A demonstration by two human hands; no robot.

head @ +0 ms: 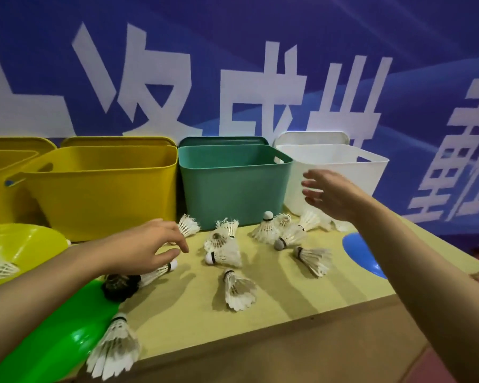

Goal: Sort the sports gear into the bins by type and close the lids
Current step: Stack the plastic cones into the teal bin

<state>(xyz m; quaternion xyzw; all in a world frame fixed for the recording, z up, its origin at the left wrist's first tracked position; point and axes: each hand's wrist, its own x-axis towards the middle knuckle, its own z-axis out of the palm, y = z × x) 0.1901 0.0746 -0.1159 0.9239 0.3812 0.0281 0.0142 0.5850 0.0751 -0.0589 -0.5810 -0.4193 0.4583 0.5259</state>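
Counting 4 open bins along the wall, 2 yellow (103, 189), 1 green (233, 186), 1 white (343, 172), w/ approx. 13 shuttlecocks (238, 288) loose on table (302, 294) in front; left hand (147, 247) relaxed over one, right hand (332, 194) spread wide, both holding nothing.

Bins stand in a row across the middle of the frame on a table (260, 327), each with a lid (311, 137) propped behind it. Before them, in the centre, shuttlecocks (238, 290) lie scattered. Discs (362, 252) lie at lower left and at right.
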